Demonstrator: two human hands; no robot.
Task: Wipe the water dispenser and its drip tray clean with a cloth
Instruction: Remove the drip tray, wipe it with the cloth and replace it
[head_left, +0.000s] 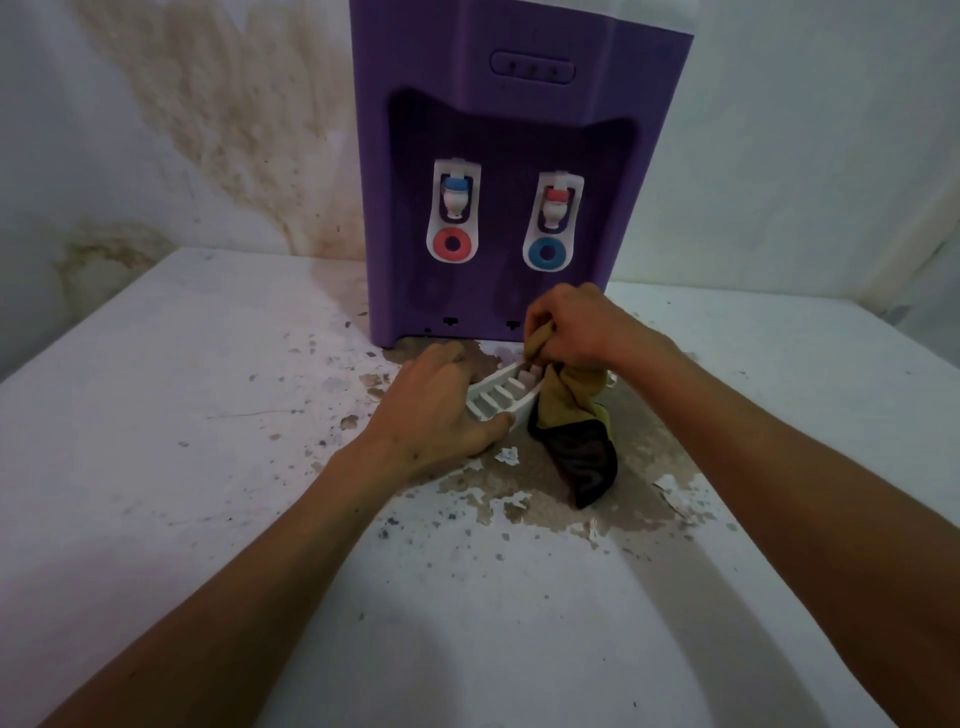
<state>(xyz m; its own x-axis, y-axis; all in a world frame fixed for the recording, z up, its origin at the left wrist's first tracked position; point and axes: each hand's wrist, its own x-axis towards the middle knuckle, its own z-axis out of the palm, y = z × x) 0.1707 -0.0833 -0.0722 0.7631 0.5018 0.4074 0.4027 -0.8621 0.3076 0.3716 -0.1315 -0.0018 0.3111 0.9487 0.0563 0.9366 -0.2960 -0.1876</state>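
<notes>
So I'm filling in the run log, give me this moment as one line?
left hand: holds drip tray | right hand: grips cloth on tray | tray: off water dispenser

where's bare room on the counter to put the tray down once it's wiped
Free: the counter left of the water dispenser and the near stretch between the forearms. Crowded: in front of the dispenser, where both hands, the drip tray and the cloth sit.

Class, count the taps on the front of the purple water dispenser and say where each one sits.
2. The blue-topped tap sits on the left of the recess, the red-topped tap on the right. None looks hidden.
</notes>
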